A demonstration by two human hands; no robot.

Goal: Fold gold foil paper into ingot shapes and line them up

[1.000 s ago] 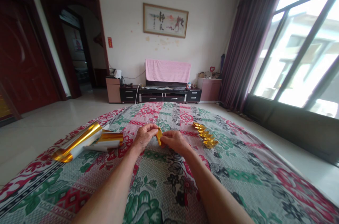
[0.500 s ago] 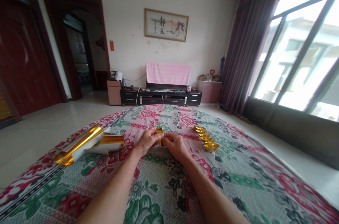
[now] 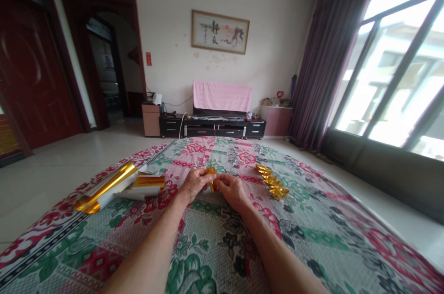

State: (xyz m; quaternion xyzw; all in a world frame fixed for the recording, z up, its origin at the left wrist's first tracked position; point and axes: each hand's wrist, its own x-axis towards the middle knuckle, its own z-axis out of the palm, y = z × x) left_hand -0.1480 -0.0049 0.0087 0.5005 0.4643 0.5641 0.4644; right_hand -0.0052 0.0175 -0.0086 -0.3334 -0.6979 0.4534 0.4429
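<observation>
Fingers (image 3: 207,178) of both hands found grasping one gold strip (image 3: 212,186), taken here as the centre of the dial. Left hand (image 3: 189,188) grips it from 9 o'clock, thumb lying across its face. Right hand (image 3: 233,190) pinches it from 3 o'clock, fingertips bent in just beside those of the left. An end of the strip shows below the left thumb; the remainder is largely covered, and its folds cannot be made out. The strip is held over the cloth (image 3: 208,234); contact between the two cannot be determined.

At 9 o'clock, well apart from the left hand, a gold roll (image 3: 107,187) with a whitish reverse lies slantwise. A smaller sheet (image 3: 151,183), likewise gold and white, lies just beside it, nearer the hand. At 3 o'clock, apart from the right hand, pointed gold pieces (image 3: 279,192) lie in a close slanting row; exact number not verified.

Beyond the cloth, at 12 o'clock, stands a black cabinet (image 3: 201,133), a pink cover (image 3: 222,96) draped above it.
</observation>
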